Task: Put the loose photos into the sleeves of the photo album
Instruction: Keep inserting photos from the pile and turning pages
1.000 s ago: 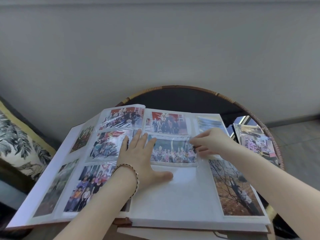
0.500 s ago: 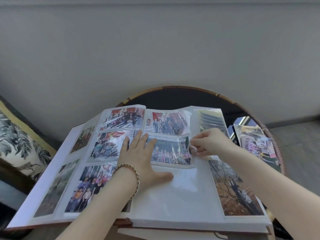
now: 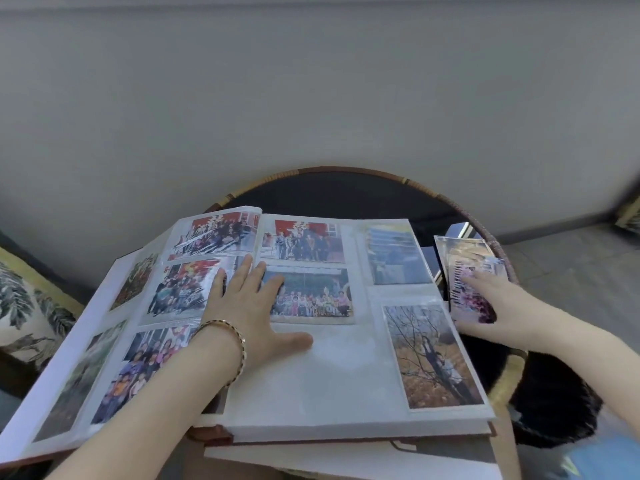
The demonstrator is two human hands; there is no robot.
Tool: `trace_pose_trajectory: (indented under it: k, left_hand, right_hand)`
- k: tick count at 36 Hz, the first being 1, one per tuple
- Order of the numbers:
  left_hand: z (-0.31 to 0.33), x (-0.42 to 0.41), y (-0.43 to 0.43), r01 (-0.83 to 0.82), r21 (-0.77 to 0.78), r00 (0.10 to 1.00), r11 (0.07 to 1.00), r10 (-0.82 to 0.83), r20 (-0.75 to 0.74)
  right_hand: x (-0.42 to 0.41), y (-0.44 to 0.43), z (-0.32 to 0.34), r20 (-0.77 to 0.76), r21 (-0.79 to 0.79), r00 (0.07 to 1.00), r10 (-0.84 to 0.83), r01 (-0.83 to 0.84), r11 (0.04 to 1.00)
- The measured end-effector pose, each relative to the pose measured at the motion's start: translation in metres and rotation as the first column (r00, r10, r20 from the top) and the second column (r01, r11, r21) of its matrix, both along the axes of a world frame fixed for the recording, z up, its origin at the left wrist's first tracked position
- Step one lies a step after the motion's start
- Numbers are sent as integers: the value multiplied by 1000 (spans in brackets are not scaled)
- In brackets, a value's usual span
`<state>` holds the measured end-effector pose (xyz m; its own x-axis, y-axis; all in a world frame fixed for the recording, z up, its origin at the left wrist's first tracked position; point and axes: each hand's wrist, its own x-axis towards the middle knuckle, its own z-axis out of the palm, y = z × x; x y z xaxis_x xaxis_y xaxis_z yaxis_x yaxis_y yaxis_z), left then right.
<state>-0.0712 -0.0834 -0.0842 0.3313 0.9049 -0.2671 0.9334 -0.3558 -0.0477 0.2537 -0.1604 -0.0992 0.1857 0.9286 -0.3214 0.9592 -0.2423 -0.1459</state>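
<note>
The left hand (image 3: 249,306) lies flat, fingers spread, across the spine of the album (image 3: 346,433), evidently to keep the pages down; an empty sleeve (image 3: 311,372) waits just beside its thumb. The right hand (image 3: 498,306) rests on the photos (image 3: 464,251) stacked on the table (image 3: 346,171) just right of the album, likely to draw the top one; whether its thumb already pinches it cannot be told.

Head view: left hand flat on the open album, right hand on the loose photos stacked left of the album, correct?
No: the head view shows the loose photos stacked right of the album, not left. The rest holds: left hand flat on the album, right hand on the photos.
</note>
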Motion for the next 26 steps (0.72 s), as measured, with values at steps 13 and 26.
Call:
trace_pose_trajectory:
  k: [13,26]
  left_hand:
    - [3,16,-10,3,36,983,999,-9,184]
    - [-20,48,-59,50,-31,986,998,-44,163]
  right_hand:
    - [5,-15,0,291,109,949,120,-158,981]
    - [-47,-49,8,-416,773,890,186,239,588]
